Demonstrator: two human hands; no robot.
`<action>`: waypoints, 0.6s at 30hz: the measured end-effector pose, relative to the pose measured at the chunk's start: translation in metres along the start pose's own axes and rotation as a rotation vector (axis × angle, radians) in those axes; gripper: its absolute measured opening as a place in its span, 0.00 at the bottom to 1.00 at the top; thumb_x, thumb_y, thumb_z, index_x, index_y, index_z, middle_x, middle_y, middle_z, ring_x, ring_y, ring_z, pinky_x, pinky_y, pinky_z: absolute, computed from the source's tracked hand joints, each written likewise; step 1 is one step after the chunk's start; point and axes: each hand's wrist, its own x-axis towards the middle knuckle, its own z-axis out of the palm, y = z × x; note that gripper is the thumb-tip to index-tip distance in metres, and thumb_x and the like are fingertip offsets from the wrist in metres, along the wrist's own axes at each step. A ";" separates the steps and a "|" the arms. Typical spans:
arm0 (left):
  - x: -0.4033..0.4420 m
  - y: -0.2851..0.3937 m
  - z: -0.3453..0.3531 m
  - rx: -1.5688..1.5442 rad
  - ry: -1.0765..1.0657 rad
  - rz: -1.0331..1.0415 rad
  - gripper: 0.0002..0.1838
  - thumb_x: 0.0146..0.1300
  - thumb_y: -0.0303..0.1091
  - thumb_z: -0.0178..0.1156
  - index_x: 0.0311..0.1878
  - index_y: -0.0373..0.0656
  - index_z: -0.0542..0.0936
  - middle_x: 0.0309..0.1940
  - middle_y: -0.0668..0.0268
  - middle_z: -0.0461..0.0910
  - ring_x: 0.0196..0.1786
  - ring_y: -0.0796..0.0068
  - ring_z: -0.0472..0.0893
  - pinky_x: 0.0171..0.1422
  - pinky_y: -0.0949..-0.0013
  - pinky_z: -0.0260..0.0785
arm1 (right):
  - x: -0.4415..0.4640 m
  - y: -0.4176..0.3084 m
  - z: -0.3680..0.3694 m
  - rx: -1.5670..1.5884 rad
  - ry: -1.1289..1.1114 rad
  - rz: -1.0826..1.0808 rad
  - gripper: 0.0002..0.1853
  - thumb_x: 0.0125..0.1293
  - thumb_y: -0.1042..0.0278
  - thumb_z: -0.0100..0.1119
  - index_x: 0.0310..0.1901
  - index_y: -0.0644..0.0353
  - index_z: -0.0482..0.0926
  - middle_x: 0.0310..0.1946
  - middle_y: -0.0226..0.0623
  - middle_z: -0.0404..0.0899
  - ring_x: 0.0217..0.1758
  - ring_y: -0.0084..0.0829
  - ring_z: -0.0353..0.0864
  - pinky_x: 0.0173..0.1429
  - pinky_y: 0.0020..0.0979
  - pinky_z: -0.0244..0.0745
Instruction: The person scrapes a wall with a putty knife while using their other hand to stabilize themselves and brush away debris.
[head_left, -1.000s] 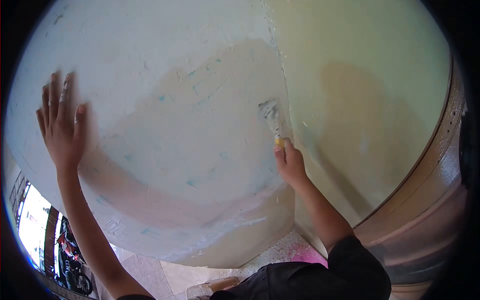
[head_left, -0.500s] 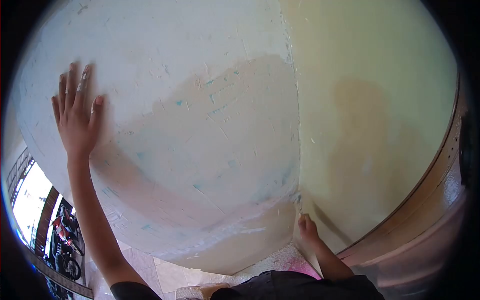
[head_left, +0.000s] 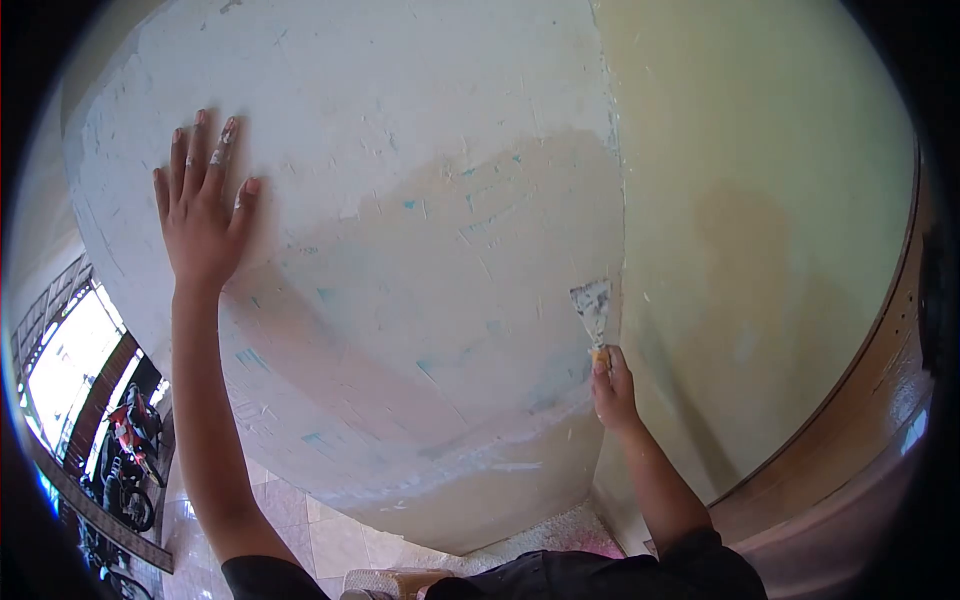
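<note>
Head view, left hand (head_left: 203, 240): held open, fingers (head_left: 222, 155) spread and thumb apart; the palm is laid toward the pale wall (head_left: 400, 60), with nothing gripped; whitish smears are seen on the fingers.
Head view, right hand (head_left: 615, 394): closed around the yellowish handle of the scraper (head_left: 592, 302); the arm is stretched forward from the body.
Scraper: held blade up in front of the pale wall, just left of the corner seam (head_left: 622, 190); its blade is marked with whitish and dark residue; whether the wall is touched by the edge cannot be told.
Pale wall, done: a whitish coat is seen over much of the upper part; a whiter streak (head_left: 430, 480) is spread across the lower part.
Pale wall, left: blue-green marks (head_left: 425, 368) are scattered over the middle and lower parts; small ridges and scratches are seen; the surface is judged uneven, so only partly worked.
Corner seam: a rough, chipped line is shown where the pale wall is met by the yellow-green wall (head_left: 780, 110).
Around: motorcycles (head_left: 128, 435) are parked at the lower left; a tiled floor (head_left: 335, 545) is seen below.
</note>
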 end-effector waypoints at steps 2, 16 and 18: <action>0.000 0.001 0.002 -0.013 0.016 0.005 0.33 0.67 0.67 0.41 0.73 0.71 0.61 0.77 0.79 0.52 0.79 0.69 0.48 0.82 0.50 0.36 | 0.011 -0.028 0.007 0.007 0.004 -0.021 0.17 0.74 0.56 0.50 0.51 0.64 0.69 0.23 0.28 0.69 0.24 0.18 0.66 0.30 0.25 0.64; -0.003 0.016 0.007 -0.027 -0.014 -0.179 0.32 0.71 0.62 0.40 0.75 0.67 0.57 0.78 0.74 0.49 0.80 0.62 0.46 0.79 0.41 0.36 | 0.075 -0.118 0.051 -0.317 -0.218 -0.044 0.19 0.74 0.54 0.46 0.49 0.64 0.69 0.20 0.46 0.74 0.23 0.45 0.77 0.32 0.41 0.70; -0.007 0.016 0.009 -0.038 0.003 -0.175 0.32 0.70 0.62 0.41 0.75 0.67 0.58 0.78 0.74 0.50 0.80 0.63 0.46 0.80 0.41 0.36 | 0.052 -0.070 0.054 -0.510 -0.234 -0.033 0.19 0.74 0.53 0.44 0.49 0.63 0.69 0.24 0.51 0.77 0.29 0.54 0.79 0.35 0.47 0.72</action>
